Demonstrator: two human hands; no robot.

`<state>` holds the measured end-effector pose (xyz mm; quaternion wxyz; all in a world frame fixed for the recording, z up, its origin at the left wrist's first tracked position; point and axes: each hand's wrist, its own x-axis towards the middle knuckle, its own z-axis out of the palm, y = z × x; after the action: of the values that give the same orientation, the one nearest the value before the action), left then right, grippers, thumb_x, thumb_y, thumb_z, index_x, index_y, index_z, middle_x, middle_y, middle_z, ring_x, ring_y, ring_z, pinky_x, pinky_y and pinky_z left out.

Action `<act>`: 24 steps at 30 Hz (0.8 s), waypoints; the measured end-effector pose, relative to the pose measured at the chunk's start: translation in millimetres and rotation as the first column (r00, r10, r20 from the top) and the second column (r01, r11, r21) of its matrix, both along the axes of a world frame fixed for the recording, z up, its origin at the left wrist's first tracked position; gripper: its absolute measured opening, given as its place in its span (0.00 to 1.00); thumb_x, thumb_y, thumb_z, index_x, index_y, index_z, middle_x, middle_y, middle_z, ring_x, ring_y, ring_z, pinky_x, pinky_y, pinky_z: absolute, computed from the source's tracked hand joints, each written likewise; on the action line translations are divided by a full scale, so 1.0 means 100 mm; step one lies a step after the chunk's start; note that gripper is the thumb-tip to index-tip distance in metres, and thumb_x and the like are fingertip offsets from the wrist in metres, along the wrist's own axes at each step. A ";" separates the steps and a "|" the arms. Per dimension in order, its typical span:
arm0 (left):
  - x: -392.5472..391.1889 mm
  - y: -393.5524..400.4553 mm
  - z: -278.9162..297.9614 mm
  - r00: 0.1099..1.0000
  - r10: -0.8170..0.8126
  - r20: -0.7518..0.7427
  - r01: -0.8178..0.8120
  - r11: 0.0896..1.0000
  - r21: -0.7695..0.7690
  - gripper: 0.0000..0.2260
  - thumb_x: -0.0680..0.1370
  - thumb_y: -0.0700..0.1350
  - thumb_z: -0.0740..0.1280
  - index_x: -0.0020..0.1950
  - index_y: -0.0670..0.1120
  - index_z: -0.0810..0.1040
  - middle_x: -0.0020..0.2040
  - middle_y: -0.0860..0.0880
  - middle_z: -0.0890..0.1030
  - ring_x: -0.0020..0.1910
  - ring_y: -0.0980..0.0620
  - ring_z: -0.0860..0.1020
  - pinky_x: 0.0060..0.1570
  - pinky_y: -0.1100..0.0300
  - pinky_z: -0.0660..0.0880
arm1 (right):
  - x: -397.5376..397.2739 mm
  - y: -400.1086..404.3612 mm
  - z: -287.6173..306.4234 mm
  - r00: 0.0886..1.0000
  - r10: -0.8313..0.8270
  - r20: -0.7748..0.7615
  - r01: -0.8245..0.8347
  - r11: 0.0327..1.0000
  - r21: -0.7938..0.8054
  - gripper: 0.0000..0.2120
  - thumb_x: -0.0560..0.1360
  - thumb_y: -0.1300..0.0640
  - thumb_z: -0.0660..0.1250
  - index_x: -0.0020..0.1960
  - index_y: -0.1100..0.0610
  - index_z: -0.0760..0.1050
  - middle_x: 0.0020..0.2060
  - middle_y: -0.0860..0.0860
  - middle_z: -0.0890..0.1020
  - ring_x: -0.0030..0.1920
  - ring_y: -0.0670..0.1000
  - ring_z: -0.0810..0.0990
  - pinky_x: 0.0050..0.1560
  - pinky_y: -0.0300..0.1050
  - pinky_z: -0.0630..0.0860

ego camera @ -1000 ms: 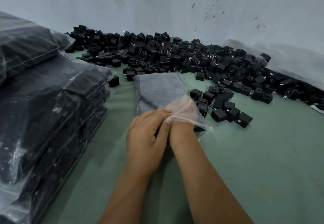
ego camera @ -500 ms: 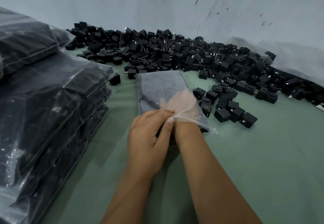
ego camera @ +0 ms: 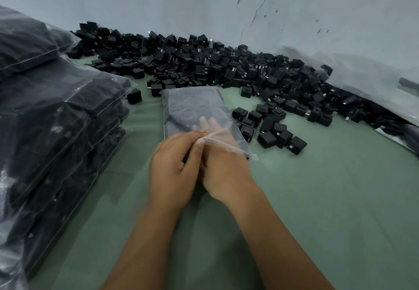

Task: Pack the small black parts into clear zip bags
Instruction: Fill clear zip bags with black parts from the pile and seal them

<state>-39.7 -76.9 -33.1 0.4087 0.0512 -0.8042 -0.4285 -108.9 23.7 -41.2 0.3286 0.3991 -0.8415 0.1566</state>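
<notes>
Head view centres on the clear zip bag [ego camera: 195, 110], lying flat on the green table [ego camera: 328, 199]. It looks light, limp and slippery (best held at its stiffer zip rim). The left hand [ego camera: 174, 167] pinches that rim; the right hand [ego camera: 224, 162] reaches inside, fingers [ego camera: 207, 124] straight. Loose black adapters [ego camera: 269, 128] sit just right of the bag, the main heap [ego camera: 204, 62] behind it, packed bags [ego camera: 56, 117] stacked to its left. Nothing blocks the reach.

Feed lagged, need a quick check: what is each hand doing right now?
Left hand: closed, pinching the mouth edge of the clear bag.
Right hand: fingers reach inside the bag, straight as seen through the plastic; what they hold cannot be told.
</notes>
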 end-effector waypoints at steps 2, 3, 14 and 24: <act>0.01 0.01 0.00 1.000 0.001 -0.002 -0.001 1.000 0.012 0.11 0.80 0.48 0.61 0.56 0.50 0.83 0.50 0.57 0.83 0.51 0.56 0.80 0.52 0.47 0.77 | 0.03 0.12 0.01 0.991 0.067 0.113 -0.078 0.992 0.097 0.14 0.76 0.52 0.55 0.51 0.53 0.79 0.45 0.47 0.81 0.46 0.48 0.79 0.48 0.35 0.66; 0.01 0.02 0.00 1.000 0.004 -0.001 -0.004 1.000 0.020 0.11 0.81 0.47 0.62 0.56 0.50 0.83 0.49 0.58 0.83 0.50 0.56 0.80 0.51 0.48 0.77 | 0.06 0.21 0.00 0.982 0.133 0.136 -0.146 0.985 0.087 0.15 0.78 0.52 0.55 0.54 0.55 0.79 0.48 0.49 0.81 0.50 0.50 0.78 0.52 0.38 0.69; -0.01 0.02 -0.04 0.990 0.068 0.122 -0.073 0.996 0.041 0.07 0.79 0.52 0.60 0.47 0.60 0.78 0.43 0.62 0.79 0.48 0.57 0.76 0.47 0.70 0.68 | -0.30 0.89 0.09 0.730 -0.366 0.578 0.457 0.890 -0.013 0.29 0.78 0.51 0.61 0.77 0.49 0.56 0.75 0.53 0.57 0.72 0.55 0.55 0.73 0.51 0.56; 0.00 0.02 -0.03 0.987 0.059 0.150 -0.070 0.995 0.070 0.08 0.79 0.53 0.60 0.45 0.60 0.78 0.41 0.62 0.79 0.45 0.61 0.75 0.44 0.75 0.66 | -0.37 0.89 -0.03 0.769 -0.063 0.636 0.373 0.852 -0.367 0.10 0.69 0.60 0.72 0.39 0.49 0.72 0.41 0.41 0.73 0.40 0.44 0.74 0.39 0.33 0.68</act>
<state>-40.1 -74.7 -35.6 0.3594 0.1241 -0.8136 -0.4399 -145.7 112.9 -43.9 0.1474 0.1316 -0.8785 0.4350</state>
